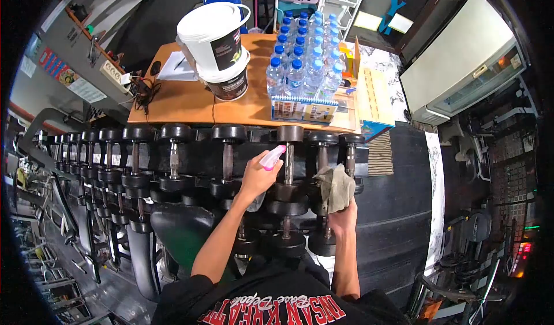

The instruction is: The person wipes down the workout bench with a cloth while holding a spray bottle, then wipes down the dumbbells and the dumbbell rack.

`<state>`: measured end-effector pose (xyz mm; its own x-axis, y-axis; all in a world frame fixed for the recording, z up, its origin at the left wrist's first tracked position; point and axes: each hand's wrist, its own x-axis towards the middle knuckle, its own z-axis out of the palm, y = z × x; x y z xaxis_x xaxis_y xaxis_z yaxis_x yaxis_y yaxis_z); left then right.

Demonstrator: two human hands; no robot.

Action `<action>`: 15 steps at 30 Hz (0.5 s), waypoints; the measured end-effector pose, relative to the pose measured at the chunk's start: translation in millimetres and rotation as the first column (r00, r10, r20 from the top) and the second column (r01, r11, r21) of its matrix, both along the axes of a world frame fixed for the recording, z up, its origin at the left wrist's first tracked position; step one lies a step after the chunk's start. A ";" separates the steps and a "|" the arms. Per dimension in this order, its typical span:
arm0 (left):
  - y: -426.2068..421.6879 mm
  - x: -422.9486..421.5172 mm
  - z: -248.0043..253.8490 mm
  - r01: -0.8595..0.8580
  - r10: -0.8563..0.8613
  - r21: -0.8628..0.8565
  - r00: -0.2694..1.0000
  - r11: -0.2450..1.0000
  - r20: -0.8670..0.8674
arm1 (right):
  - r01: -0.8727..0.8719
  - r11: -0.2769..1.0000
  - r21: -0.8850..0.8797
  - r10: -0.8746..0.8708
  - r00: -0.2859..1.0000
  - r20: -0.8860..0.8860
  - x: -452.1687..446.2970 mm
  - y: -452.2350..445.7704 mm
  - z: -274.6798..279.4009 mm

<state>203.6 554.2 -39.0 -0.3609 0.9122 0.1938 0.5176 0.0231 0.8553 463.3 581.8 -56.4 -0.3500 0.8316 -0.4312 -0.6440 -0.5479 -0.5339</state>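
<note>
My left hand [258, 179] is wrapped around a spray bottle with a white and pink trigger head [273, 157]; its body is mostly hidden below the hand. The nozzle points at a dumbbell [289, 163] with a metal handle on the upper row of the rack. In my right hand [345, 216] is a crumpled grey cloth [336, 189]. The cloth hangs in front of another dumbbell [323, 150], covering part of it. Whether the cloth touches that dumbbell I cannot tell.
Behind the rack stands a wooden table [259, 108] with two stacked white tubs [210, 36], several water bottles [304, 53] and a desk calendar [304, 109]. More dumbbells [135, 152] line the rack leftward. A padded bench [184, 232] is near my left arm. A fridge [461, 53] stands right.
</note>
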 end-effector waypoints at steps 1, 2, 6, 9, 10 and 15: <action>7.2 -0.7 7.5 -0.014 0.022 -0.066 0.993 0.998 0.115 | 0.047 0.999 -0.016 -0.047 0.999 0.006 1.6 5.3 -0.2; 13.6 -3.1 1.8 -0.014 0.022 -0.066 0.993 0.998 0.116 | 0.094 0.995 -0.030 -0.093 0.996 0.013 2.5 9.9 0.1; 34.4 -10.7 -10.3 -0.066 0.069 -0.084 0.997 0.994 0.031 | 0.088 0.996 0.025 -0.089 0.996 0.020 7.4 26.1 8.1; 39.2 -12.0 0.9 -0.036 0.059 -0.201 0.993 0.979 0.106 | 0.088 0.982 0.164 -0.117 0.977 0.177 3.4 35.8 1.0; 39.8 -12.5 4.5 -0.034 0.056 -0.204 0.993 0.978 0.104 | 0.042 0.951 0.307 -0.151 0.928 0.340 -0.3 38.2 -0.4; 31.8 -19.2 23.3 0.018 0.012 -0.241 0.992 0.970 0.122 | 0.010 0.930 0.368 -0.208 0.838 0.504 -50.6 68.6 -6.4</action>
